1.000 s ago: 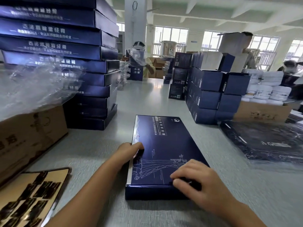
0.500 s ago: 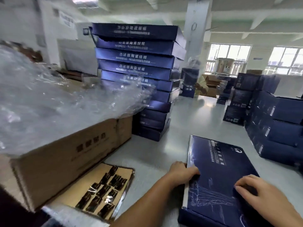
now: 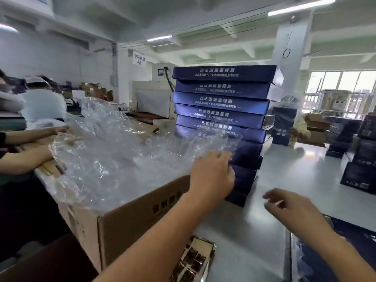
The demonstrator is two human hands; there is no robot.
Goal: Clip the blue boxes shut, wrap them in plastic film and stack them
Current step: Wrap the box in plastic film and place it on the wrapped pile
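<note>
Fetching film for the box (image 3: 360, 239)
Our left hand (image 3: 211, 178) touched the film (image 3: 122, 159) in the carton (image 3: 132, 224), grip unclear; our right hand (image 3: 295, 210) hung open. We judged pinching one sheet best.

Wall sign (image 3: 139, 59) reads 中药提取 A区 — lettering on blue boxes (image 3: 221, 104) blurred.

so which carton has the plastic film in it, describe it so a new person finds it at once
Start at the tall stack of blue boxes on the grey table. Right beside its base, to the left, stands an open brown cardboard carton with the left hand over its top edge. Unlike the other cartons, it overflows with crumpled clear plastic film.
</note>
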